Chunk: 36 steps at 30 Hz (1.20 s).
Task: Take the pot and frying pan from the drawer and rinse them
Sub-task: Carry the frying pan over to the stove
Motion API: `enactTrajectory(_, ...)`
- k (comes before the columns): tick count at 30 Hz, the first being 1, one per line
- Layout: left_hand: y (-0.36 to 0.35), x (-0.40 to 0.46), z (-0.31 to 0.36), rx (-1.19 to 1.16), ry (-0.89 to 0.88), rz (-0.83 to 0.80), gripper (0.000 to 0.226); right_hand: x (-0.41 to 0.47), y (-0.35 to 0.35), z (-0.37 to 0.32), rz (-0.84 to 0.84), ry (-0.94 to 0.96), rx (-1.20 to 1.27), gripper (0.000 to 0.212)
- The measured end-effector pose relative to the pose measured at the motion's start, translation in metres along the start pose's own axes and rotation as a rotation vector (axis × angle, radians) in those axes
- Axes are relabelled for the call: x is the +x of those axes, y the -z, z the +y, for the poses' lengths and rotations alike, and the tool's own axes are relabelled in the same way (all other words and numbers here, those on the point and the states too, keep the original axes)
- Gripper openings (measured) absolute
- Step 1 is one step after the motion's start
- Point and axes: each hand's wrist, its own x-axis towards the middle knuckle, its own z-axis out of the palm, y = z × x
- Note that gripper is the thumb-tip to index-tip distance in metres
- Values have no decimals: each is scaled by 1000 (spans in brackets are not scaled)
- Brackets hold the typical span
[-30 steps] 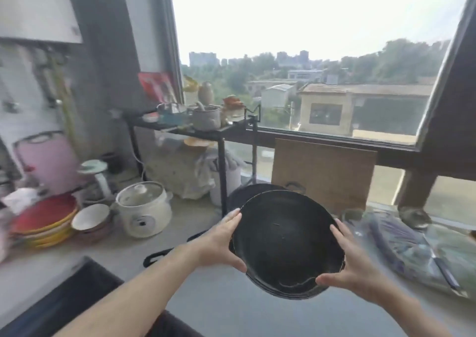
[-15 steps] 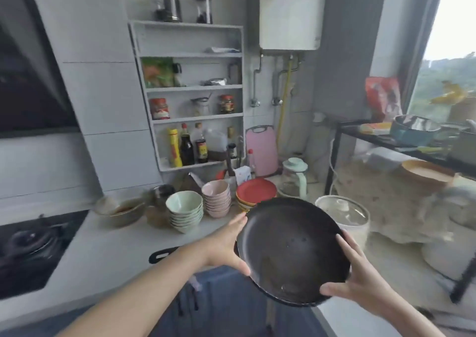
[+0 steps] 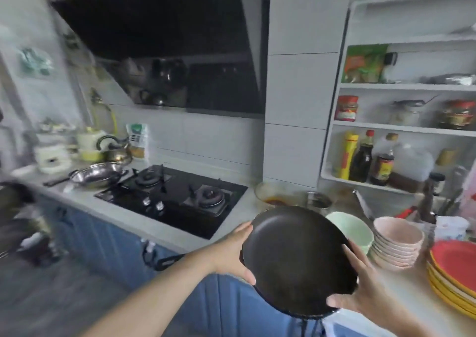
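Observation:
A black frying pan (image 3: 296,257) is held up in front of me, tilted so its inside faces me, above the counter edge (image 3: 164,239). My left hand (image 3: 230,254) grips its left rim, thumb low and fingers at the top. My right hand (image 3: 360,285) holds the right rim, thumb at the lower edge. A black handle (image 3: 167,260) sticks out to the left under my left forearm. A second dark rim (image 3: 296,314) shows just under the pan; I cannot tell whether it is the pot.
A black gas hob (image 3: 175,195) lies in the counter left of the pan, with a steel wok (image 3: 98,174) and kettle (image 3: 116,151) beyond. Right of the pan stand green bowls (image 3: 353,229), pink bowls (image 3: 396,241) and red and yellow plates (image 3: 453,275). Blue cabinets (image 3: 108,249) run below.
The view has swung left from the window, past the shelf, to the hob. Both hands keep the same hold on the pan, which stays in front of me.

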Motion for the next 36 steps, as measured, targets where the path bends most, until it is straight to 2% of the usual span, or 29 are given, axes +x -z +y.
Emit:
enactTrajectory(5, 43, -11, -97, -47, 134, 42, 136, 84, -84, -38, -142, 67, 114, 141)
enactTrajectory(8, 71, -10, -150, -40, 177, 53, 136, 127, -136, -55, -169, 144, 109, 122)
enactTrajectory(9, 80, -9, -167, -40, 192, 52, 135, 140, -152, -57, -178, 135, 117, 122)
enactTrajectory(12, 105, -2, -208, -50, 218, 35, 134, 175, -194, -65, -198, 50, 139, 145)
enactTrajectory(14, 116, 8, -230, -49, 220, 28, 133, 193, -213, -67, -218, 10, 118, 151)
enactTrajectory(22, 114, 89, -264, -85, 186, -48, 131, 231, -218, -44, -229, -147, 74, 149)
enactTrajectory(27, 89, 148, -271, -129, 171, -111, 135, 241, -209, -6, -190, -123, 74, 116)
enactTrajectory(29, 77, 164, -275, -156, 167, -133, 136, 245, -210, 3, -172, -180, 69, 114)
enactTrajectory(30, 72, 171, -278, -163, 167, -149, 136, 247, -211, 5, -168, -223, 68, 121)
enactTrajectory(33, 57, 186, -288, -172, 168, -196, 135, 250, -218, 22, -210, -354, 28, 159)
enactTrajectory(36, 47, 197, -300, -179, 157, -228, 133, 248, -232, 35, -214, -437, 20, 164)
